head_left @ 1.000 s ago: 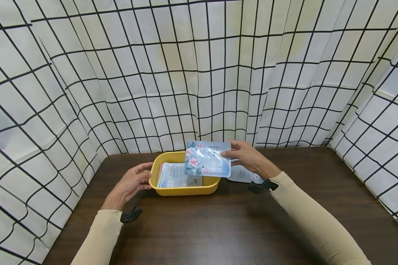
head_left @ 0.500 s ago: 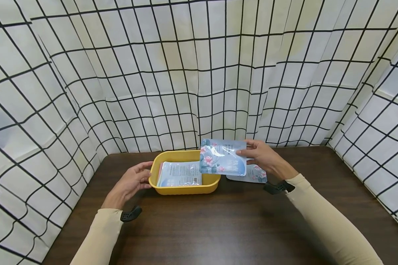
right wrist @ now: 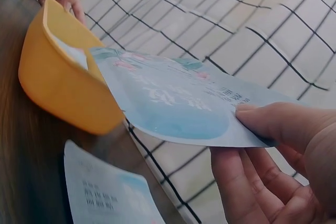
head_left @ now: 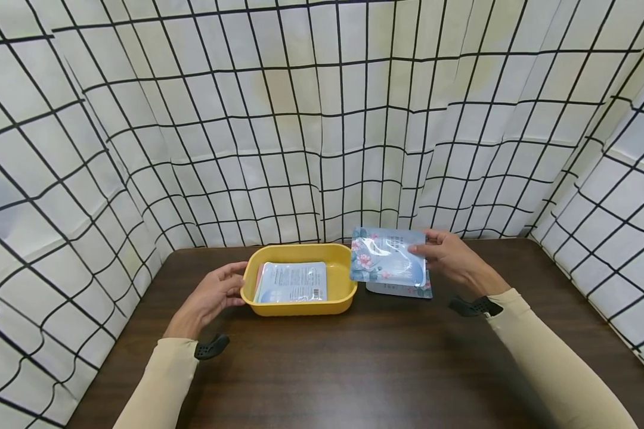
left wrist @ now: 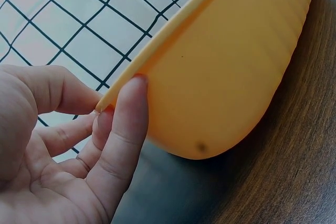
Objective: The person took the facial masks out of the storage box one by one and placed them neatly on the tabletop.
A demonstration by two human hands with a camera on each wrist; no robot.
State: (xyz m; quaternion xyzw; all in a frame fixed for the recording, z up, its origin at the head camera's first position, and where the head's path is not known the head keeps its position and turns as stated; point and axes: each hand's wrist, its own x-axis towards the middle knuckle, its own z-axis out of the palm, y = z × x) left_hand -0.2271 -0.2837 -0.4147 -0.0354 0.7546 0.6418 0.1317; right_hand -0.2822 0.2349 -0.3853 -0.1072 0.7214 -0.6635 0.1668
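In the head view my right hand (head_left: pixel 453 259) holds a light-blue sachet with pink flowers, like a face mask packet (head_left: pixel 389 256), thumb on top and fingers beneath in the right wrist view. The packet hangs above the table, just right of the yellow basin (head_left: pixel 300 308). A second blue packet (head_left: pixel 399 291) lies partly hidden below it on the table. My left hand (head_left: pixel 211 298) pinches the basin's left rim, thumb and fingers on either side of it in the left wrist view. Inside the basin lies a packet with printed text (head_left: pixel 292 282) on top of others.
The dark wooden table (head_left: pixel 322 369) ends at a white curtain with black grid lines (head_left: pixel 349 119), which stands behind and at both sides. A black wrist strap (head_left: pixel 211 347) sits on the left sleeve, another strap (head_left: pixel 474 306) on the right.
My right hand has carried the packet to the right, from over the basin to over the packet on the table. The left hand and the basin have stayed in place.
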